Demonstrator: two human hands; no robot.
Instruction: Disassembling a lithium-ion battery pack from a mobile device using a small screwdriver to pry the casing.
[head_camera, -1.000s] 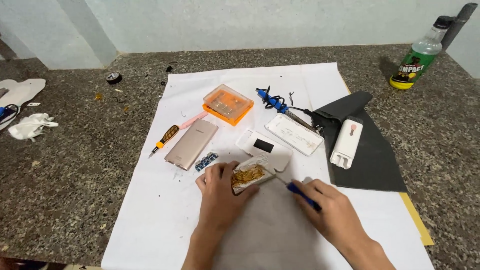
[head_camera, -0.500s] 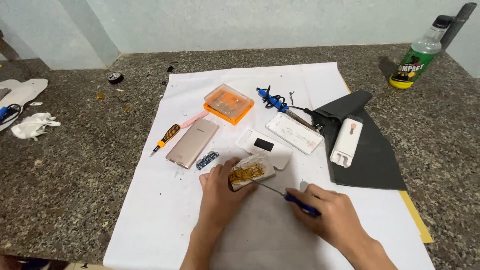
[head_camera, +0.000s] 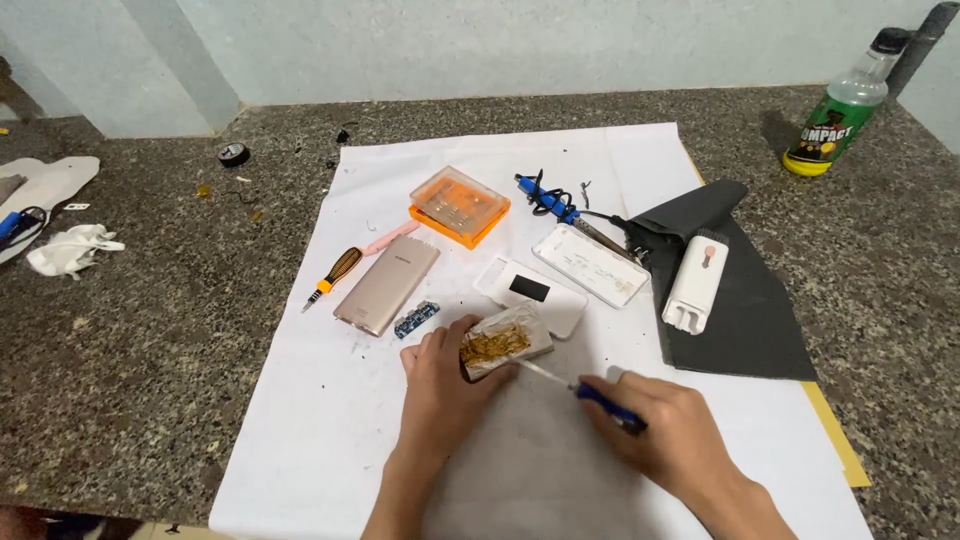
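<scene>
You are holding one grey battery block with amber tape (head_camera: 505, 345) at frame centre.
Your left hand (head_camera: 445, 385) is clasping it; your right hand (head_camera: 655, 430) is gripping one blue-handled screwdriver (head_camera: 580, 390), with bare white paper (head_camera: 330, 420) lower left.

Bare white paper (head_camera: 330, 420) lies open left of my left hand (head_camera: 445, 385), and open paper lies below my right hand (head_camera: 660, 430) too. Ahead, the way is crowded: gold case (head_camera: 385, 285), small blue board (head_camera: 416, 320), white cover (head_camera: 532, 295) and orange box (head_camera: 460, 206) sit close together. Rightward, the white device (head_camera: 697, 282) on black cloth (head_camera: 750, 320) blocks passage.
</scene>
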